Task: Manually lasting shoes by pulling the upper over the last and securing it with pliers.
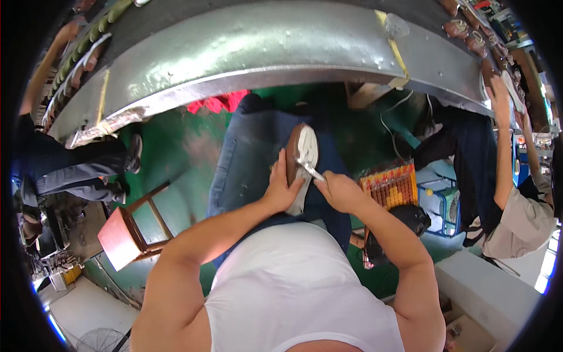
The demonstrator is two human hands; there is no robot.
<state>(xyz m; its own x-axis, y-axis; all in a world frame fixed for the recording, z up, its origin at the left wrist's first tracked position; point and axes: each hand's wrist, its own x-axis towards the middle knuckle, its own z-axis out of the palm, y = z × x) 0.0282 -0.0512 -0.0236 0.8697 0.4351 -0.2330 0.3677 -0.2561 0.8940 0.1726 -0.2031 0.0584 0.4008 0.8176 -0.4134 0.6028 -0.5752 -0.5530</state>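
Brown-and-white shoe (307, 146) held over denim-clad lap (231, 164), toe pointed away. Shoe's left side gripped by left hand (281, 185), fingers laid along edge. Silver tool (311, 169) clasped in right hand (340, 191), tip set against white face. Metal bench (234, 50) placed beyond; reddish stool (122, 237) placed at left.

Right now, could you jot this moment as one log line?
left fingers: holding brown-and-white shoe | right fingers: gripping metal tool | tool tip: at shoe's pale area | shoe: above denim-clad lap
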